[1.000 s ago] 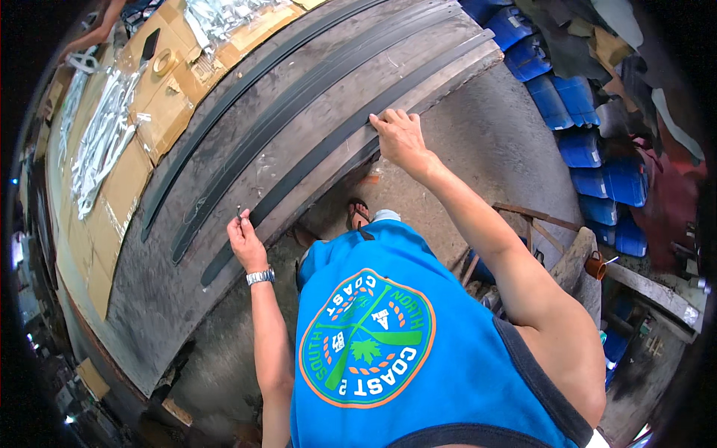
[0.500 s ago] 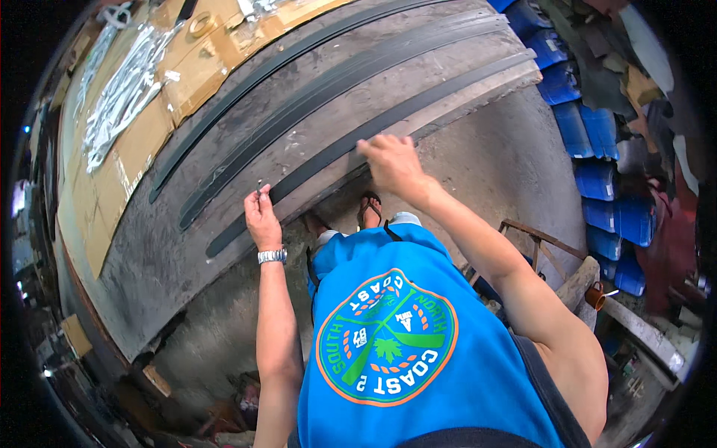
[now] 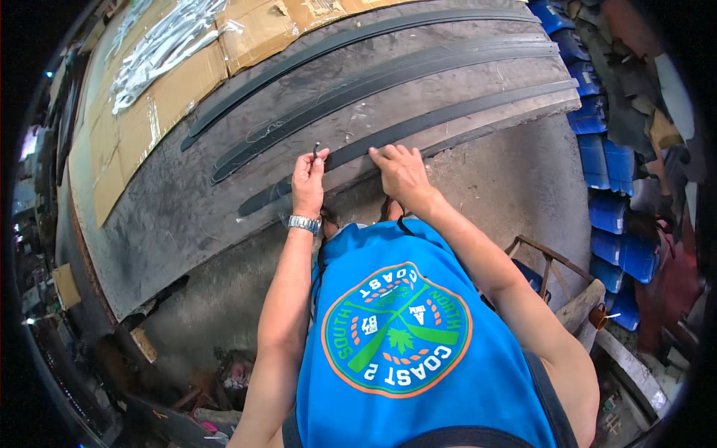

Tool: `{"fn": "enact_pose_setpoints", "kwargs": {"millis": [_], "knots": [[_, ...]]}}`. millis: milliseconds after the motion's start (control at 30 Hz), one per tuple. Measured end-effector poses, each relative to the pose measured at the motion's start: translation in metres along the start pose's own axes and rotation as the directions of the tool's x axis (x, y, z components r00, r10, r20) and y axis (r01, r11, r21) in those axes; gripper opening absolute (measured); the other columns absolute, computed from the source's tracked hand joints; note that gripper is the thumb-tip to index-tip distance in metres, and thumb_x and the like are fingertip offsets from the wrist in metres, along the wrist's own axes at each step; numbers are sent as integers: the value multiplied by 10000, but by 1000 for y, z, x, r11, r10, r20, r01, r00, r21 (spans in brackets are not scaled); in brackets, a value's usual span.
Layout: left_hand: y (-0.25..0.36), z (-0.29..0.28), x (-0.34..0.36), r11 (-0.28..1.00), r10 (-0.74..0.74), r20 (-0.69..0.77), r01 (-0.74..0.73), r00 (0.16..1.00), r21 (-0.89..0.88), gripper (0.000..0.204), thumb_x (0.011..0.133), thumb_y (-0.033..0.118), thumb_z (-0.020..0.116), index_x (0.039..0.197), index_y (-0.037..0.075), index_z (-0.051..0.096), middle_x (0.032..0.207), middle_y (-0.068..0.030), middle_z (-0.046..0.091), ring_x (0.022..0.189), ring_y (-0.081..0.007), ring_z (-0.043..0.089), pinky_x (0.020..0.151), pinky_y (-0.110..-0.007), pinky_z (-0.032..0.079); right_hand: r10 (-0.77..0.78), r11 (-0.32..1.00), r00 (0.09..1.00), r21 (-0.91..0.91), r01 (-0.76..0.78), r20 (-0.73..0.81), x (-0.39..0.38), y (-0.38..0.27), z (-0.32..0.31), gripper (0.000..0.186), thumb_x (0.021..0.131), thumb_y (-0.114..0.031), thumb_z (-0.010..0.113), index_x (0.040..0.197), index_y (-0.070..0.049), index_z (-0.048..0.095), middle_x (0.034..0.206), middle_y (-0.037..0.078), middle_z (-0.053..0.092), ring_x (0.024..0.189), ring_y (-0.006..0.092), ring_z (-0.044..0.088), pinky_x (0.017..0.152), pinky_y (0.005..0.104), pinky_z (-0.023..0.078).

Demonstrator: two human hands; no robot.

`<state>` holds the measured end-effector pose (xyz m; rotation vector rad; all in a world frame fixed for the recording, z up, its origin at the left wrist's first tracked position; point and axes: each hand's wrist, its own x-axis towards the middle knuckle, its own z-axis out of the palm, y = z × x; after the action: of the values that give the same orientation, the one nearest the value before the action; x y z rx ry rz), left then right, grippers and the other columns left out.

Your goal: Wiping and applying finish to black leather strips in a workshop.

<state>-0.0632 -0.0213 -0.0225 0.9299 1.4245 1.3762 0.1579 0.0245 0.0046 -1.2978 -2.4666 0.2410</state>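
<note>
A long dark strip (image 3: 455,117) lies along the near side of the work table, its rounded end at the left. My left hand (image 3: 308,183) is over this strip, closed around a small dark slender tool (image 3: 317,149) whose tip sticks up past the fingers; its exact kind is too small to tell. Just to the right, my right hand (image 3: 404,175) rests at the strip's near edge with its fingers bent and drawn together. Whatever may be between those fingertips is hidden.
Farther back on the table (image 3: 172,216) lie more dark strips (image 3: 336,93). Flattened cardboard (image 3: 190,71) with a heap of white strips (image 3: 168,45) covers the far left. Blue stacked bundles (image 3: 609,213) line the right side. A rusty metal frame (image 3: 553,257) stands low at right.
My right hand has come down onto the strip's near edge from a blurred position above it. My left hand, still closed on the small tool, is now closer to it. The view has shifted.
</note>
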Motion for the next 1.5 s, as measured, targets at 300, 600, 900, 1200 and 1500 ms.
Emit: {"fn": "enact_pose_setpoints", "kwargs": {"millis": [300, 600, 900, 1200, 1500], "knots": [[33, -122, -30, 961, -167, -230, 106, 959, -256, 159, 959, 189, 526, 1056, 63, 536, 1081, -86, 636, 885, -165, 656, 716, -242, 512, 275, 953, 960, -115, -280, -51, -2, 2, -17, 408, 775, -112, 577, 1179, -160, 601, 918, 45, 578, 907, 243, 567, 735, 416, 413], [23, -252, -58, 960, -273, -406, 221, 872, -170, 167, 932, 194, 581, 1037, 67, 605, 928, 8, 611, 742, -71, 603, 599, -183, 463, 204, 977, 972, -93, -193, 120, -8, -97, 14, 438, 764, -130, 596, 1202, -139, 585, 914, 60, 555, 922, 259, 547, 747, 415, 408], [16, -252, -71, 956, -283, -315, 240, 906, -167, 172, 938, 187, 568, 1042, 52, 592, 933, -8, 616, 776, -98, 633, 624, -194, 482, 40, 999, 976, 3, -42, 216, 5, -161, 21, 394, 763, -95, 577, 1155, -124, 609, 935, 68, 564, 944, 265, 543, 748, 406, 398], [20, -222, -50, 990, -137, -56, 136, 989, -37, 190, 972, 159, 488, 1044, -13, 524, 1068, -108, 648, 951, -183, 651, 794, -266, 505, -340, 940, 895, 72, 334, 289, 64, -254, 66, 429, 676, -159, 652, 1099, -98, 611, 930, 39, 545, 942, 218, 516, 751, 361, 383], [-9, -241, -42, 990, -136, 141, 127, 981, 65, 275, 961, 157, 468, 1146, -35, 402, 1272, -219, 526, 1150, -297, 552, 939, -370, 455, -191, 966, 935, -115, 234, 300, 21, -248, 61, 97, 705, -290, 633, 711, -202, 675, 897, -19, 548, 931, 181, 516, 754, 395, 391]]}}
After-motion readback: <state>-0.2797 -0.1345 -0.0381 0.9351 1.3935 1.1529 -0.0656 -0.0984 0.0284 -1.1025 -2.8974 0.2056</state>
